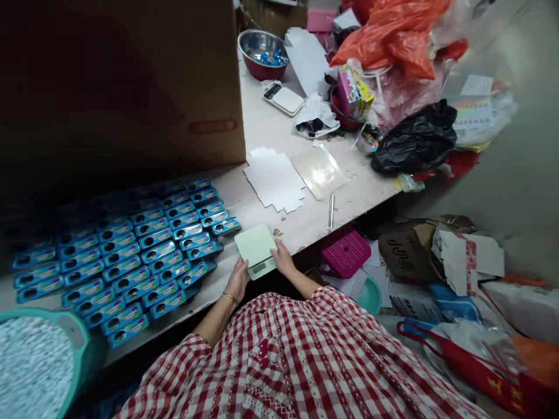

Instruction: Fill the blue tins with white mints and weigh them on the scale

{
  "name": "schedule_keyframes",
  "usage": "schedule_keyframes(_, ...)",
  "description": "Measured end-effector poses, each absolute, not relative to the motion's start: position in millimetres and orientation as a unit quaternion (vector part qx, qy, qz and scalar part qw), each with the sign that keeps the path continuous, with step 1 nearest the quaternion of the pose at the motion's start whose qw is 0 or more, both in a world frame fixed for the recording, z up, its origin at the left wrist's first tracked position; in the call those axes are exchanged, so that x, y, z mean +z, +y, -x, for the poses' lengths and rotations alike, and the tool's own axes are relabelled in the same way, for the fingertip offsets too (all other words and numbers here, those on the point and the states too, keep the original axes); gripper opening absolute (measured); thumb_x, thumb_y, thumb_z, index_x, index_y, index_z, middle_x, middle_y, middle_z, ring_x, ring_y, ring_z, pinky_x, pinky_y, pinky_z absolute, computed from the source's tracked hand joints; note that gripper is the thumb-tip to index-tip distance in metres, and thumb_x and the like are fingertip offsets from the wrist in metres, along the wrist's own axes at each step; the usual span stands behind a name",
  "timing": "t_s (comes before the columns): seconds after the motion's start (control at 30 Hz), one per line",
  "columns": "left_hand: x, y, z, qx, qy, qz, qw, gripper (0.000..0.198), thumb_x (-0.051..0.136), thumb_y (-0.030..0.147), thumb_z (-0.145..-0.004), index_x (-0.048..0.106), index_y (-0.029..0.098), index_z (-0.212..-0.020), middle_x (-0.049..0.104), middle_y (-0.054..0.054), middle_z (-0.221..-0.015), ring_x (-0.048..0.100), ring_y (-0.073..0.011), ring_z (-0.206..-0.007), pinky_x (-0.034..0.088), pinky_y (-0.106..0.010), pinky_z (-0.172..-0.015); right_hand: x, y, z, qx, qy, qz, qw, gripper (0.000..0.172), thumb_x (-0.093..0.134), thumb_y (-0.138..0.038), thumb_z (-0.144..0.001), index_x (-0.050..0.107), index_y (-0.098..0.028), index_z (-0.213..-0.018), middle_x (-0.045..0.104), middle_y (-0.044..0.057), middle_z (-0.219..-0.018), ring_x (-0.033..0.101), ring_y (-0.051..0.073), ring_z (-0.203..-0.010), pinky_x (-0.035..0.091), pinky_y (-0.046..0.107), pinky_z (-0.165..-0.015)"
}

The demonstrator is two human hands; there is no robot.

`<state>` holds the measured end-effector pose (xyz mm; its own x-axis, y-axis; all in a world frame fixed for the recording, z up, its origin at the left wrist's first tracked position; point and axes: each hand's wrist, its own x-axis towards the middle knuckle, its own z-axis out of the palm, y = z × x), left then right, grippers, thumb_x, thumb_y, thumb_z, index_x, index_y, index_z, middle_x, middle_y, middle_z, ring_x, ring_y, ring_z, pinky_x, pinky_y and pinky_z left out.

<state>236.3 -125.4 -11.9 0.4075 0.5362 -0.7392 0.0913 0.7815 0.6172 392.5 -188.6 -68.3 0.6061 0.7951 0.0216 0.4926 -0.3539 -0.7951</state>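
Note:
A pale green digital scale (255, 243) sits at the table's front edge, its small display facing me. My left hand (238, 280) is closed on its left front corner. On the opposite side, my right hand (283, 259) grips the right edge, fingers partly hidden. To the left stand rows of small blue boxes (158, 251), each with a dark round opening. Just behind the scale lies a flat white cardboard sheet (276, 179) with stepped edges. A translucent sheet (320, 172) is beside it, with a short metal rod (331, 211) in front.
A large cardboard box (174, 81) blocks the back left. At the lower left is a teal tub (82, 334) full of small pale pieces. A second scale (286, 100), a steel bowl (257, 43) and a black plastic bag (414, 139) stand farther back. A magenta basket (347, 253) lies below the table.

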Motion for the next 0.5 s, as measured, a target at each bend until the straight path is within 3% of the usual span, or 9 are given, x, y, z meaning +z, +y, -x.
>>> schedule_keyframes(0.17,26,-131,-282,0.138,0.440,-0.353,0.814,0.062,0.070,0.047,-0.067,0.053,0.032,-0.125,0.039,-0.005,-0.146,0.041,-0.0254,-0.130,0.041,-0.037,-0.096,-30,-234,-495,0.162,-0.304,0.811,0.473,0.027,0.046,-0.034,-0.086,0.062,-0.024,-0.105,0.071,0.006,-0.093,0.067,0.020,-0.088,0.056,0.038,-0.068)
schedule_keyframes(0.27,40,-124,-307,0.144,0.452,-0.389,0.790,0.064,0.075,0.045,-0.061,0.058,0.025,-0.119,0.054,-0.011,-0.133,0.053,-0.0257,-0.117,0.040,-0.037,-0.096,-3,-259,-586,0.124,-0.239,0.820,0.504,0.036,0.038,-0.038,-0.086,0.061,-0.018,-0.106,0.069,0.009,-0.086,0.066,0.018,-0.076,0.054,0.035,-0.065)
schedule_keyframes(0.33,44,-117,-321,0.165,0.501,-0.385,0.757,0.061,0.075,0.048,-0.059,0.062,0.020,-0.112,0.063,-0.013,-0.119,0.060,-0.0247,-0.105,0.042,-0.037,-0.091,13,-265,-644,0.101,-0.207,0.826,0.515,0.041,0.034,-0.043,-0.085,0.062,-0.017,-0.100,0.065,0.006,-0.071,0.063,0.017,-0.068,0.053,0.034,-0.061)
schedule_keyframes(0.5,49,-108,-349,0.237,0.549,-0.350,0.721,0.048,0.075,0.046,-0.058,0.065,0.017,-0.096,0.070,-0.012,-0.099,0.064,-0.0205,-0.087,0.043,-0.035,-0.083,51,-245,-722,0.113,-0.221,0.818,0.518,0.048,0.032,-0.057,-0.081,0.064,-0.021,-0.083,0.050,0.003,-0.054,0.056,0.022,-0.056,0.046,0.039,-0.049)
